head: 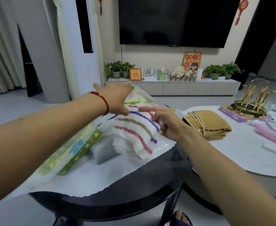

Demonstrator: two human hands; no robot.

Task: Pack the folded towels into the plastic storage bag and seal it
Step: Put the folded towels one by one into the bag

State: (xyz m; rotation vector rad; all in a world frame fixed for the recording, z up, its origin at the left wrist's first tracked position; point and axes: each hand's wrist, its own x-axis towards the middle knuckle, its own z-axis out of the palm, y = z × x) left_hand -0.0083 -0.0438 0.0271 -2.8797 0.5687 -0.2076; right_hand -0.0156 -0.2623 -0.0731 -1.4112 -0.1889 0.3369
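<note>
Left hand [117, 97], red bead bracelet [101, 100] at the wrist, reaches over the far part of the plastic storage bag [72, 150], fingers curled at its raised far edge, apparently gripping it, though the contact is partly hidden; right hand [165, 123], index finger extended, remaining fingers curled onto the right end of the striped towel [134, 132], pressing or pinching it, which of the two unclear; striped towel, white with red, purple and tan bands, folded, lying partly within the bag's open mouth; grey folded towel [104, 152] beneath and just beside it; bag patterned green, yellow and blue, lying on a round dark table [134, 198]; tan folded cloth [207, 124] on an adjoining white table [231, 160], apart from the bag; gold rack [251, 101] farther right.
</note>
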